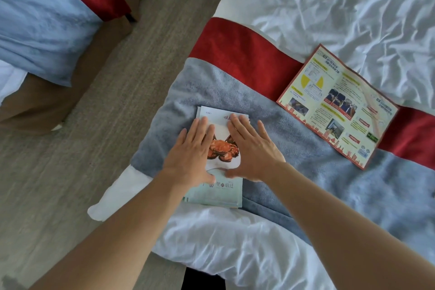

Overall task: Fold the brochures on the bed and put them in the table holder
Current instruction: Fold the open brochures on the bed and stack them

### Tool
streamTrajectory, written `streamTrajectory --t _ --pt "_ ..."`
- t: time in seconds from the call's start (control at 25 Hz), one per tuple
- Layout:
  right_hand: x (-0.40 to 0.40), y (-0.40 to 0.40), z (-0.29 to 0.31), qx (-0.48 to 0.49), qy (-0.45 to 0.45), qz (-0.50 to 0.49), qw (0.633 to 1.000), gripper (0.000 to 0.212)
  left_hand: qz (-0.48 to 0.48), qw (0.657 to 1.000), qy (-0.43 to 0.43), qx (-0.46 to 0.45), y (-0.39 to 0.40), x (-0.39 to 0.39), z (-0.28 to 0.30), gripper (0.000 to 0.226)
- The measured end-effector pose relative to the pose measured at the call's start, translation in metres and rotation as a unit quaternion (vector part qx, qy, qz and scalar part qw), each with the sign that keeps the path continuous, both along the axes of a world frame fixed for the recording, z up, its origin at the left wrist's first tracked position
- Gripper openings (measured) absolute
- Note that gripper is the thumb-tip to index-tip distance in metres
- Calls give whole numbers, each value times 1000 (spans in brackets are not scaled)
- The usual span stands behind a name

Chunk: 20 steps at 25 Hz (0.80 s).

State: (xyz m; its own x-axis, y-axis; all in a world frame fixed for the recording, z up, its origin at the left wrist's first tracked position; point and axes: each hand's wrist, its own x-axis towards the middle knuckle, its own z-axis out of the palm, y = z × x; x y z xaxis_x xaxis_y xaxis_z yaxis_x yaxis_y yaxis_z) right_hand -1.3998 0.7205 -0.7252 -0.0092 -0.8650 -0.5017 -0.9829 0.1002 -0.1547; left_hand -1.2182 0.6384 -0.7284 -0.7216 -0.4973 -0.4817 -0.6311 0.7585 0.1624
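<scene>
Brochures are the matter on this bed: one folded brochure point(220, 148), with a picture of a crab on its cover, lies on the grey blanket point(294, 172) near the left edge of the bed. Both hands lie flat on top of it. The left hand point(191, 150) covers its left side and the right hand point(253, 148) covers its right side, all fingers straight and a little spread, pointing to the far side. The two thumbs come close together over the pale green lower part of the cover; whether they touch each other I cannot say for sure. Neither hand grips anything, they only press on the paper. The near end of the brochure shows from under the wrists, and there several paper edges seem stacked.

To the right, well apart, an open brochure point(339, 106) with a red border and yellow pages lies spread flat. It lies partly on the grey blanket and partly on the red band point(242, 58) that runs across the bed. Beyond the band is the wrinkled white sheet point(341, 7). On the near side of the blanket, white bedding is bunched.

Left of the bed runs a strip of grey-brown floor point(113, 91), and at the far left stands another bed point(42, 21) with a blue cover and a red band.
</scene>
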Motion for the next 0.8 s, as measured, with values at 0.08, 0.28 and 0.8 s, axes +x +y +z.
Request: streamTrajectory --t 0.08,0.28,0.8 --pt "2 0 -5 -2 3 -1 1000 135 3 1000 -6 7 1 -1 -3 137" --pt "1 0 0 -4 -7 2 1000 129 9 999 -49 -8 4 -9 9 134" --pt "-136 136 34 -205 -93 -581 782 69 216 963 68 146 69 -181 46 54"
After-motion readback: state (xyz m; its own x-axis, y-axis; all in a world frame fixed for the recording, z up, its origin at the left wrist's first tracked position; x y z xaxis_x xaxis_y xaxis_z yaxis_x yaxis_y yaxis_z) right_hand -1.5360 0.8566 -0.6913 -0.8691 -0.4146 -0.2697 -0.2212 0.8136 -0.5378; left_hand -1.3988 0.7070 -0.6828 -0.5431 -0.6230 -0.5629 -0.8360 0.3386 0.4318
